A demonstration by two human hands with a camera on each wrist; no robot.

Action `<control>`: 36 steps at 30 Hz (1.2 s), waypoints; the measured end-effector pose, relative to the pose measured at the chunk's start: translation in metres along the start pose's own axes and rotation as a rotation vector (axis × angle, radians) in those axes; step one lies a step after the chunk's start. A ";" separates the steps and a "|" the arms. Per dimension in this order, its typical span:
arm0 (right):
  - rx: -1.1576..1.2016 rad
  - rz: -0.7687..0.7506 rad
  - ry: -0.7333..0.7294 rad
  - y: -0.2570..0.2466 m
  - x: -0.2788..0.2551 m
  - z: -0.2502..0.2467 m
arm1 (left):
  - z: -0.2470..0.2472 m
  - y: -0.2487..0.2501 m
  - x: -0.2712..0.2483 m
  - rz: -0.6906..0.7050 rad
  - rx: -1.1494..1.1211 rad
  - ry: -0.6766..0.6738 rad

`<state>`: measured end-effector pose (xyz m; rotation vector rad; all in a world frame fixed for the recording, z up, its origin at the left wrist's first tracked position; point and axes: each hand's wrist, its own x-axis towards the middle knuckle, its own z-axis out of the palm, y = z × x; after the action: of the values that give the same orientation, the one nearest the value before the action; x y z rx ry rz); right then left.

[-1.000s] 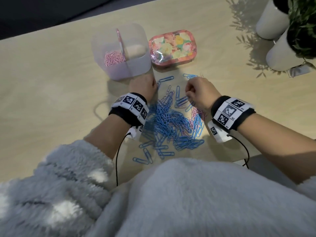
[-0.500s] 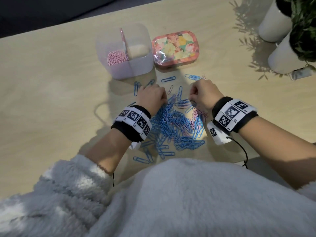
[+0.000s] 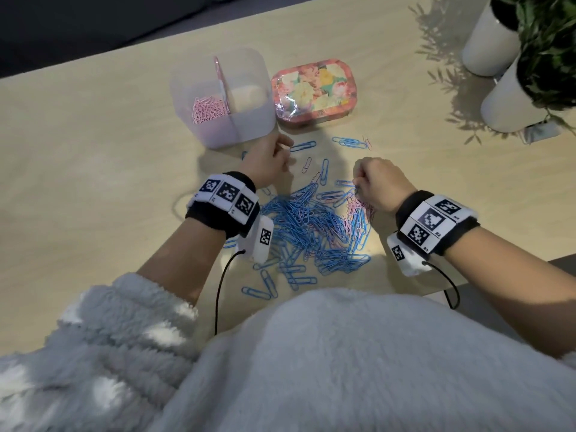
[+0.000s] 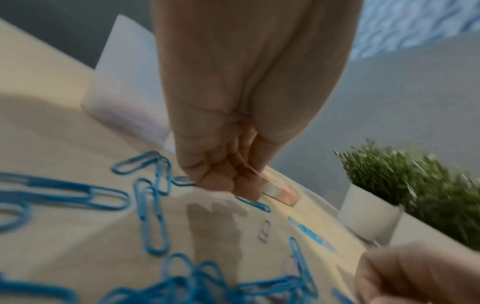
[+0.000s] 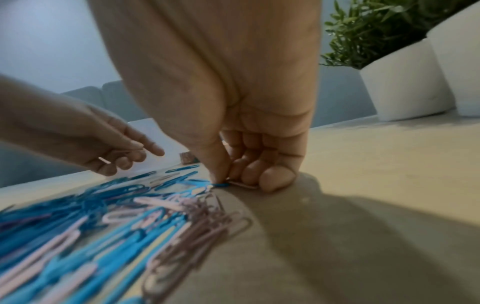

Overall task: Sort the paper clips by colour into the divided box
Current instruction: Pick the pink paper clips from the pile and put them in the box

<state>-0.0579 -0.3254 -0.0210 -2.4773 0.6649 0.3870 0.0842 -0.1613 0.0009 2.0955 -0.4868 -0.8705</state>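
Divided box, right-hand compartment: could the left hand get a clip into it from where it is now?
Probably yes. The left hand sits just in front of the divided box, whose top is open, and nothing stands between them.

The left hand [image 3: 268,163] is off the heap [image 3: 311,227] now: half a second ago it sat low on the blue clips, and now it is up by the near wall of the box [image 3: 218,98], fingers loosely curled, as it was a second ago. What it holds, if anything, is too blurred to tell. The blue clips that lay bare beside the box half a second back are mostly covered again by that hand. The right hand [image 3: 378,185] has dropped a touch nearer the heap's right edge, and its thumb and forefinger pinch down on a blue clip [image 5: 221,184] lying on the table.
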 end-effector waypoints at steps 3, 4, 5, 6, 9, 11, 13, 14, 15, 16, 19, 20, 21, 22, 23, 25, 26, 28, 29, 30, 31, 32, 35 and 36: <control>-0.026 -0.045 0.031 0.001 0.000 0.005 | 0.004 0.008 0.009 -0.144 -0.095 -0.023; 0.010 -0.045 0.065 0.002 0.000 0.004 | 0.006 0.009 0.011 -0.151 -0.060 -0.016; 0.064 -0.030 0.111 0.004 0.001 0.002 | 0.008 0.009 0.014 -0.128 0.028 -0.011; 0.125 -0.004 0.159 0.005 0.002 -0.001 | 0.012 0.008 0.015 -0.084 0.140 -0.007; 0.272 0.106 0.280 0.009 0.013 -0.014 | 0.024 0.005 0.016 0.014 0.443 0.045; 0.270 0.157 0.324 0.009 0.025 -0.023 | 0.032 0.007 0.016 0.076 0.575 0.070; 0.237 0.149 0.294 0.008 0.038 -0.029 | 0.035 0.009 0.016 0.120 0.643 0.051; 0.218 0.132 0.258 0.007 0.043 -0.032 | 0.035 0.009 0.016 0.125 0.659 0.029; 0.204 0.116 0.222 0.007 0.048 -0.033 | 0.034 0.009 0.016 0.129 0.672 0.012; 0.195 0.111 0.187 0.007 0.050 -0.035 | 0.033 0.009 0.016 0.137 0.690 0.002; 0.156 0.084 0.096 0.008 0.053 -0.037 | 0.032 0.010 0.011 0.196 0.706 -0.003; 0.127 0.064 0.081 0.007 0.051 -0.037 | 0.030 0.009 0.010 0.204 0.678 0.006; 0.098 0.038 0.081 0.008 0.050 -0.035 | 0.028 0.008 0.009 0.198 0.624 0.015; 0.078 0.017 0.091 0.009 0.048 -0.034 | 0.025 0.007 0.010 0.177 0.535 0.021; 0.076 -0.002 0.109 0.011 0.046 -0.033 | 0.022 0.005 0.011 0.132 0.409 0.017; 0.195 0.011 0.119 0.015 0.042 -0.032 | 0.019 0.005 0.012 -0.003 0.091 -0.047; 0.327 0.037 0.118 0.017 0.039 -0.033 | 0.019 0.007 0.011 -0.085 -0.080 -0.083; 0.585 0.097 0.152 0.021 0.033 -0.033 | 0.018 0.011 0.011 -0.254 -0.367 -0.125; 0.700 0.138 0.159 0.022 0.029 -0.034 | 0.018 0.012 0.010 -0.323 -0.453 -0.140; 0.789 0.180 0.148 0.022 0.026 -0.035 | 0.018 0.014 0.010 -0.374 -0.515 -0.156; 0.849 0.214 0.125 0.023 0.023 -0.037 | 0.019 0.014 0.009 -0.408 -0.554 -0.169; 0.876 0.246 0.097 0.025 0.020 -0.039 | 0.019 0.014 0.009 -0.431 -0.569 -0.175; 0.931 0.316 0.090 0.030 0.014 -0.043 | 0.024 0.012 0.009 -0.445 -0.580 -0.198; 0.961 0.332 0.112 0.031 0.013 -0.043 | 0.024 0.011 0.009 -0.438 -0.604 -0.207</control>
<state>-0.0582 -0.3777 -0.0043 -1.4842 1.0145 0.0126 0.0724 -0.1863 -0.0045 1.5713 0.1433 -1.3041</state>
